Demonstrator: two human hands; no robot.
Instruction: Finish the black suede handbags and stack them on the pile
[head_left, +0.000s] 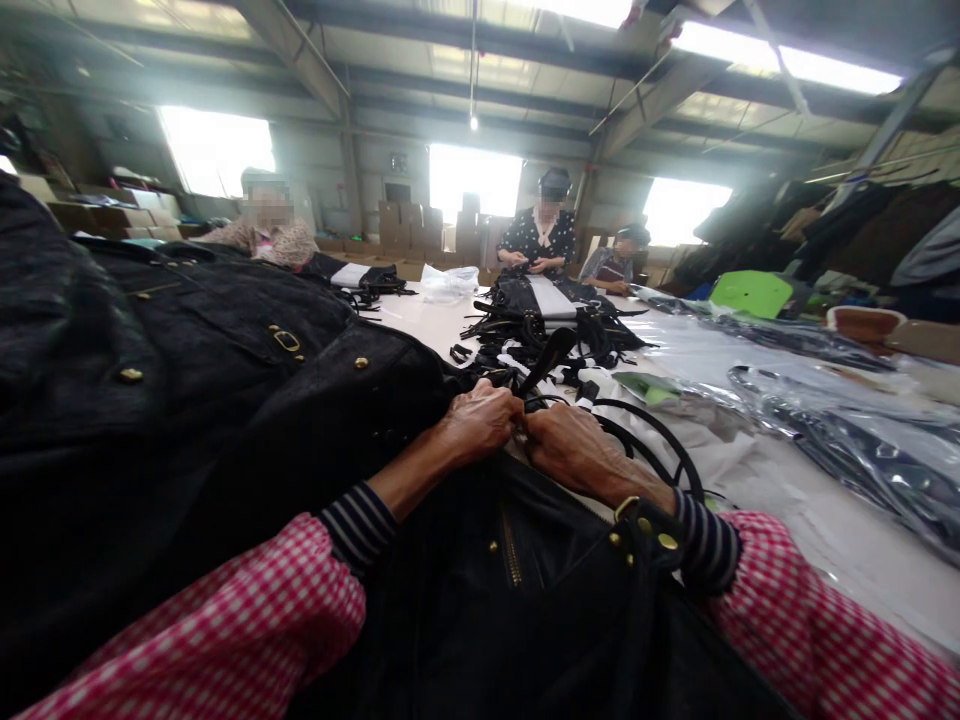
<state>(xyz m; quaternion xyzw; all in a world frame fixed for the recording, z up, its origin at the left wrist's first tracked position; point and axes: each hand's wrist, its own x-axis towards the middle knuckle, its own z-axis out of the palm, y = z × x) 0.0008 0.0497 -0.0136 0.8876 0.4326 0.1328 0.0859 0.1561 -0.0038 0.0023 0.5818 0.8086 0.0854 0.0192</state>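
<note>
A black leather bag (525, 590) with gold studs and a zipper lies in front of me on the long table (847, 540). My left hand (480, 420) and my right hand (574, 450) meet at its far edge, both with fingers closed in a pinch. They grip a black strap (551, 355) that rises between them. Thin black loops (660, 430) curl past my right hand. Pink checked sleeves over striped cuffs cover both my forearms.
A big heap of black bags (187, 380) fills the left. A pile of black straps (540, 335) lies mid-table. Bags in clear plastic (847, 430) line the right side. Three other people (541, 240) work at the far end, near cardboard boxes (420, 230).
</note>
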